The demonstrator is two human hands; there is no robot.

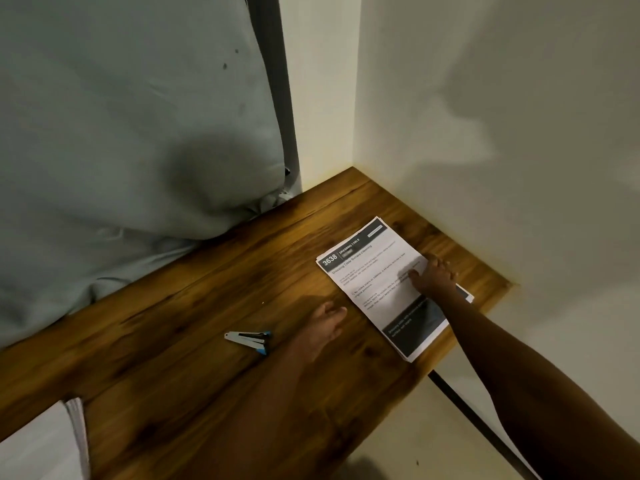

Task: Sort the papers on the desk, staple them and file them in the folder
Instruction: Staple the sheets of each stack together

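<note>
**Paper sorting at the desk: stack gathered, stapling and filing judged outstanding**

A stack of papers [388, 289] is shown lying flat on the wooden desk [207, 306], directly under the right hand [433, 275]. That hand is laid on the stack's far edge with its fingers [415, 268] spread and pressed down; nothing is gripped. The left hand [322, 327] is seen blurred, open and empty, low over the desk between the papers and the stapler [249, 339]. The stapler lies just to the left of the left hand, apart from it, and appears untouched. A second white pile [74, 431] is partly visible well to the left of both hands, at the near edge; whether it is more papers or the folder cannot be told. No folder is clearly shown. The task is judged to be early: one stack looks collected and roughly squared, no staple can be seen in it, and stapling and filing are still to be done.
</note>
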